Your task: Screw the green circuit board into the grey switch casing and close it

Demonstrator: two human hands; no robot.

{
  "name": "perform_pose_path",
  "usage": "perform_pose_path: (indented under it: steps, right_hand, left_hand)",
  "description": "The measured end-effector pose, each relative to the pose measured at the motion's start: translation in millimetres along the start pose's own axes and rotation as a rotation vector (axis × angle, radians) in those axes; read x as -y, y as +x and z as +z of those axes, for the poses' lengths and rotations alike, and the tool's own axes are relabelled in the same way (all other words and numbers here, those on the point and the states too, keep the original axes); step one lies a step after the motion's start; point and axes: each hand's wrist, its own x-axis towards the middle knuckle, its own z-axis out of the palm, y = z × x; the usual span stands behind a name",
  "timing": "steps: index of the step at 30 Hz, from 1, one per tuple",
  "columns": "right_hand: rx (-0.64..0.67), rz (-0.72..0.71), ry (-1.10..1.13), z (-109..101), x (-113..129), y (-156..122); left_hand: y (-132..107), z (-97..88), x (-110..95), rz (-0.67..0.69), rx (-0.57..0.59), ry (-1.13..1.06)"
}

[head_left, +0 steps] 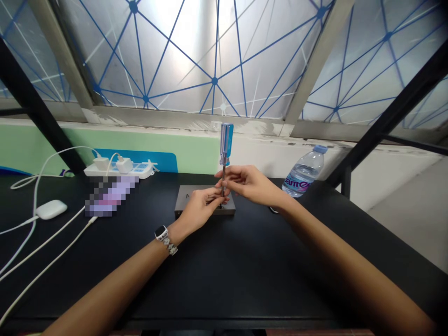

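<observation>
A screwdriver [226, 142] with a clear, blue-tinted handle stands upright, tip down, over a flat grey box [182, 199] on the black desk. My right hand [250, 184] pinches its metal shaft just below the handle. Lower down, near the tip, the fingers of my left hand [201, 205] are closed around the shaft above the front right part of the box. My fingers hide the tip and whatever it touches. A watch [162, 232] with a metal band is on my left wrist.
At the back left lies a white power strip [140, 170] with plugged-in chargers. White cables run across the desk [245, 280] to a white case [52, 209] and a pixelated object [111, 196]. To the right, a water bottle [304, 171] leans at a tilt. Black frame bars flank both sides.
</observation>
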Motion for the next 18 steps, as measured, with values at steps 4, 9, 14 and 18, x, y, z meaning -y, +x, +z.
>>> perform_pose_path:
  steps: [4,9,14,18]
  right_hand:
    - [-0.036,0.006,0.043,-3,-2,-1]
    - [-0.147,-0.001,-0.007,2,-7,1]
    - [-0.24,0.02,-0.131,7,-8,2]
    - [-0.09,0.056,0.001,5,-1,0]
  left_hand:
    - [-1,1.1,-5,-0.001,0.036,0.072]
    - [-3,6.1,-8,0.026,-0.115,0.198]
    - [-2,4.0,1,0.011,-0.158,0.149]
    - [0,-1.4,7,0.01,-0.059,0.066]
